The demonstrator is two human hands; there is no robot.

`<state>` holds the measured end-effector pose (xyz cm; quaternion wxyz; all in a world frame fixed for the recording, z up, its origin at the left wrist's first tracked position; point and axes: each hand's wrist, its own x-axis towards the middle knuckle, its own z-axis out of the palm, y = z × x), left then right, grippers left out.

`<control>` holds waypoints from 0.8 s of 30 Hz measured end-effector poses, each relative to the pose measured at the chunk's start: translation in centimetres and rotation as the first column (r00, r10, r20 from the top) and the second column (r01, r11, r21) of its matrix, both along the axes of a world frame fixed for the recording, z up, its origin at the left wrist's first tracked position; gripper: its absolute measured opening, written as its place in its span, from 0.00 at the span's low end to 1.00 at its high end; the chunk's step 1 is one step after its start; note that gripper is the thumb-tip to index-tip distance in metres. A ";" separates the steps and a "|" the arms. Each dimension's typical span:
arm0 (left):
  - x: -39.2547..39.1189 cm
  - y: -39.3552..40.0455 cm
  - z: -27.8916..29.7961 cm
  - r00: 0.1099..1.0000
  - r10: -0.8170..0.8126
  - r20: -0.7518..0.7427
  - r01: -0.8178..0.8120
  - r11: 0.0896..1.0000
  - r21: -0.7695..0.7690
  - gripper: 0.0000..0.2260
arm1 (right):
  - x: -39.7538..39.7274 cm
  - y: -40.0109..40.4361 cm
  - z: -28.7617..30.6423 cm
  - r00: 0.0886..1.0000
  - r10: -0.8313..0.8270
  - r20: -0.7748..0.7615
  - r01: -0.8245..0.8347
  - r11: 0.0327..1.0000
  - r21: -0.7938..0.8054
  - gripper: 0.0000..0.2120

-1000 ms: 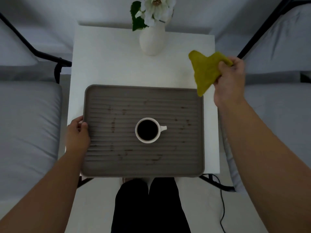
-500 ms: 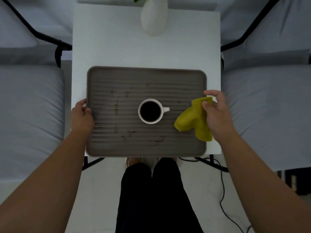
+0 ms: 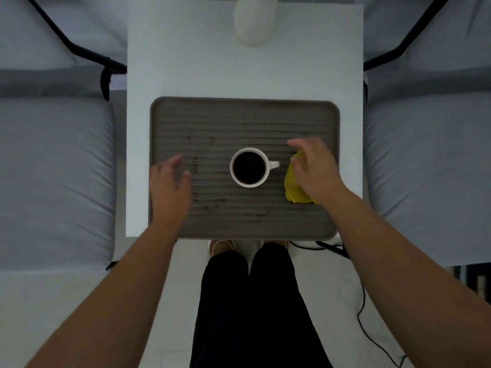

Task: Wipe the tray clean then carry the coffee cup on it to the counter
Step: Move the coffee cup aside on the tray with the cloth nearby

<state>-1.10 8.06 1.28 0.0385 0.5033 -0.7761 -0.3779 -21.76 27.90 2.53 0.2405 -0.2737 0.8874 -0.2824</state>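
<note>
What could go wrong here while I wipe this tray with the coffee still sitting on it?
1. The coffee cup looks full; its handle points at the yellow cloth under your right hand, so a wipe could knock it and spill.
2. The tray overhangs the table's near edge; your left hand pressing there might tip it.

I take this for a home sitting area, small white square side table (image 3: pixel 186 70), pale grey cushioned black-framed seats (image 3: pixel 53 168) either side, white ceramic vase (image 3: pixel 253 22)
</note>
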 end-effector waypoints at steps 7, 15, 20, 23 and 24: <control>-3.3 5.5 0.2 0.993 0.064 -0.100 -0.014 0.900 0.436 0.14 | 1.9 -1.6 -1.6 0.952 -0.029 0.306 0.008 0.998 0.068 0.12; -5.2 7.4 0.9 0.982 0.126 -0.139 -0.051 0.891 0.451 0.16 | 1.7 -1.2 -2.5 0.875 -0.134 0.465 0.161 0.987 -0.019 0.08; -7.4 7.4 1.8 0.976 0.145 -0.163 -0.048 0.871 0.489 0.15 | -0.1 -1.4 -1.9 0.868 -0.157 0.470 0.210 0.976 -0.063 0.10; -9.3 6.7 1.6 0.970 0.164 -0.179 -0.056 0.869 0.492 0.14 | -1.7 -1.7 -1.6 0.872 -0.167 0.459 0.228 0.971 -0.078 0.07; -10.0 6.4 1.5 0.971 0.151 -0.185 -0.042 0.871 0.490 0.14 | -2.3 -1.8 -1.6 0.878 -0.168 0.449 0.229 0.970 -0.086 0.08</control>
